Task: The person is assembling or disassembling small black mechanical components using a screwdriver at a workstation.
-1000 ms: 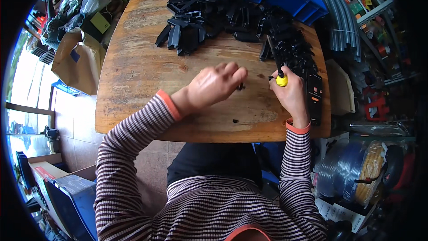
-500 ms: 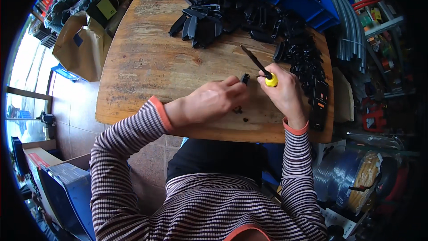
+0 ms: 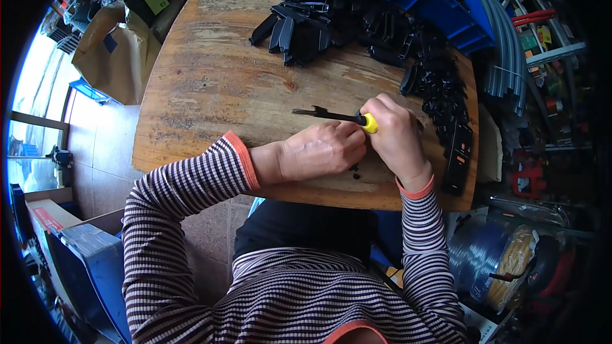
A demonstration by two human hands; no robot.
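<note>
While the right hand (image 3: 396,135) clamps its fingers around a long-shafted black-and-yellow tool (image 3: 341,116) over the scuffed brown wooden worktop (image 3: 210,92), the left hand (image 3: 320,150) curls just beside it; whether its fingers grip anything, I cannot tell.

Yellow-handled tool (image 3: 335,115), dark-shafted, tip pointing left, above tabletop (image 3: 210,89).

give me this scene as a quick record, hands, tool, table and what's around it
right hand: closed around the tool's yellow end
left hand: fingers curled, just below the tool; whether it grips something is hidden
tool: dark shaft pointing left
surface: wooden table, worn
far side: heaped black parts, blue bins behind
right edge: flat black item
near edge: small dark bits
left of table: brown paper bag
</note>
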